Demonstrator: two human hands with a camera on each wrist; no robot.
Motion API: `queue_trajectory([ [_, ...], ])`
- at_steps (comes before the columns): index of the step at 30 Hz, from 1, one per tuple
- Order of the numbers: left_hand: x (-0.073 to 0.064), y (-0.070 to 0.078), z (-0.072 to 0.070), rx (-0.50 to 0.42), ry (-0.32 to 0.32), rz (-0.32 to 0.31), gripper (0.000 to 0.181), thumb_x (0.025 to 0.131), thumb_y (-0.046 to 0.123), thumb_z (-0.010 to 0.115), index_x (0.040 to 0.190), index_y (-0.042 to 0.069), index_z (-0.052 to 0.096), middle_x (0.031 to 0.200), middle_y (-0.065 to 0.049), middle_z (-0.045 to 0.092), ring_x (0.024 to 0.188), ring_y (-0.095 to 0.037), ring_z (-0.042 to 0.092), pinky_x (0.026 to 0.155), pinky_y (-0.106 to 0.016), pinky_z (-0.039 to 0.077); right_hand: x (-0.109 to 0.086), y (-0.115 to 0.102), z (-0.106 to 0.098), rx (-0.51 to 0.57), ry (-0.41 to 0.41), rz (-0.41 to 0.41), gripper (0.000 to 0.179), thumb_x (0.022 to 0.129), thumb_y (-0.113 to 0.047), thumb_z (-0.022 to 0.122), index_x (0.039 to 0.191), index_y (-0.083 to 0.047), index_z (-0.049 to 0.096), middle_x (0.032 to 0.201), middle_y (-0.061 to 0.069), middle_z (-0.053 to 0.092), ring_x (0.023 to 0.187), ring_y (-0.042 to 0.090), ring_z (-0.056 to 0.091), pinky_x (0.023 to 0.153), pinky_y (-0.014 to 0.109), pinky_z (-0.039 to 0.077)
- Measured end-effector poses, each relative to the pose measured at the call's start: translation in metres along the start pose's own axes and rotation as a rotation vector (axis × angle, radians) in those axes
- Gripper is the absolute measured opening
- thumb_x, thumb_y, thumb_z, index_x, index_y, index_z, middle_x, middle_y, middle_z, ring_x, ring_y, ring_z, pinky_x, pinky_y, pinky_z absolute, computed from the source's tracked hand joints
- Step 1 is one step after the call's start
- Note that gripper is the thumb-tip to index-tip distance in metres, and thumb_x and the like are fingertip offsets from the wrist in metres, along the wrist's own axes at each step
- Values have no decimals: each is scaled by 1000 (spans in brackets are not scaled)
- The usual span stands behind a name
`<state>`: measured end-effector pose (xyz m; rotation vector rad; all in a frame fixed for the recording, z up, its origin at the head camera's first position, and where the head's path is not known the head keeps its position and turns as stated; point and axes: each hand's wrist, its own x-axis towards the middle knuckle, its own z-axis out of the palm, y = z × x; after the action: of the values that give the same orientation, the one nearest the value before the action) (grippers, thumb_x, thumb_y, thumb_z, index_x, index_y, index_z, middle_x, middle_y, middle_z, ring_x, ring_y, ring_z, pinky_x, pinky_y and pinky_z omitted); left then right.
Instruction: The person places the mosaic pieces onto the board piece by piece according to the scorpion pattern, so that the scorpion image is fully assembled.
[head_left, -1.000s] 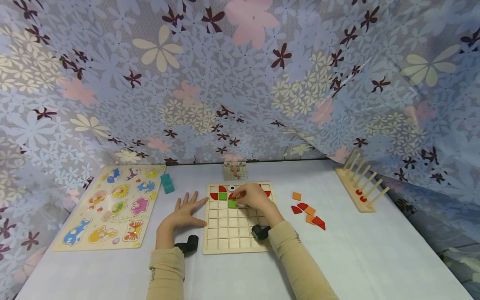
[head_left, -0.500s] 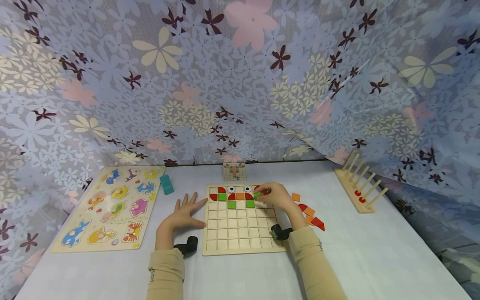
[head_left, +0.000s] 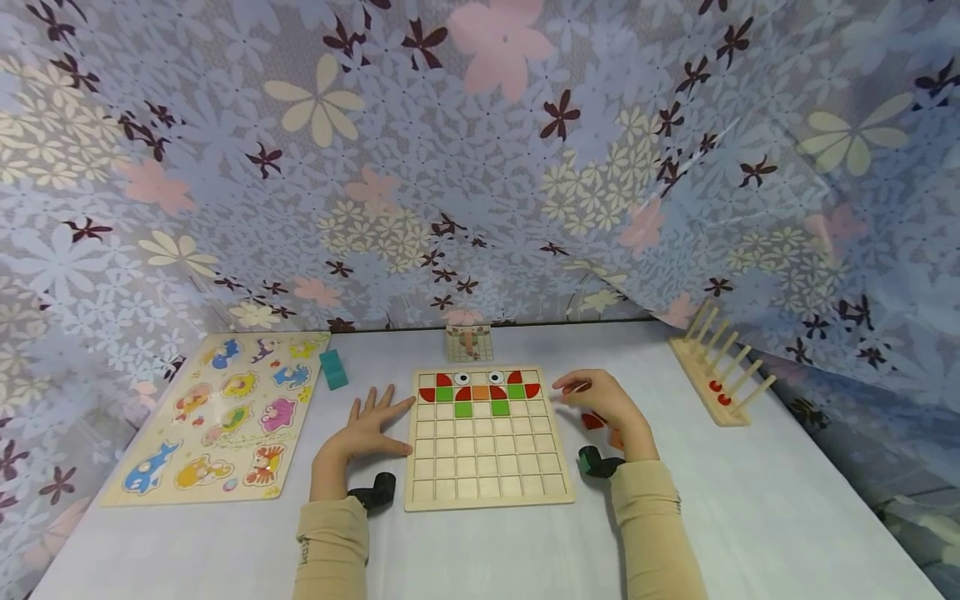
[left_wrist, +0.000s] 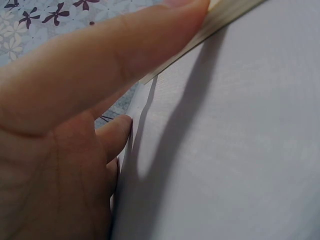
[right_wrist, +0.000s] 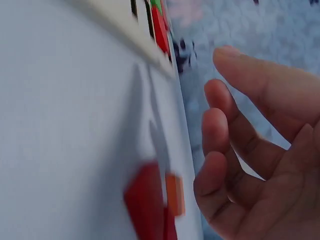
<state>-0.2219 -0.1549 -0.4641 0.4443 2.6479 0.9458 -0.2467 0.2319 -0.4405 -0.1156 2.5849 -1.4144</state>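
Note:
A square wooden grid board (head_left: 465, 450) lies in the middle of the table. Near its far edge sit green (head_left: 463, 408), red and orange tiles plus two eye tiles (head_left: 462, 379). My left hand (head_left: 367, 427) rests spread at the board's left side, index fingertip and thumb tip right at the edge; the left wrist view shows the thumb (left_wrist: 115, 55) against that edge. Just off the board's right side is my right hand (head_left: 603, 402), fingers loosely bent and holding nothing. Loose red pieces (right_wrist: 147, 197) and an orange piece (right_wrist: 175, 194) lie under and beside it, partly hidden by it in the head view.
An animal peg puzzle (head_left: 258, 450) lies at left, with a teal block (head_left: 333, 369) beside it. A small pattern card (head_left: 470, 343) stands behind the board. At far right is a wooden peg rack (head_left: 712, 383) with red beads. A floral cloth (head_left: 480, 167) hangs behind.
My right hand has moved right, from over the board to beside the loose pieces. A green tile now shows in the board's upper right, where the fingers were. The left hand stays put.

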Motion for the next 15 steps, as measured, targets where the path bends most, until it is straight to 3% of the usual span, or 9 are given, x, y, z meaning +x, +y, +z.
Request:
queue_trajectory([
  [8, -1, 1, -1, -2, -4, 3, 89, 68, 32, 78, 143, 10, 35, 151, -25, 6, 137, -45, -10, 108, -56, -13, -8, 23, -21, -27, -20, 27, 24, 81, -5, 67, 103, 2, 65, 98, 12, 63, 84, 21, 56, 69, 29, 50],
  [15, 0, 1, 0, -1, -6, -5, 90, 68, 33, 78, 143, 10, 34, 152, -24, 5, 137, -44, -11, 108, -56, -13, -14, 31, -29, 9, -76, 61, 38, 75, 10, 63, 112, 7, 57, 108, 22, 60, 93, 28, 53, 64, 29, 51],
])
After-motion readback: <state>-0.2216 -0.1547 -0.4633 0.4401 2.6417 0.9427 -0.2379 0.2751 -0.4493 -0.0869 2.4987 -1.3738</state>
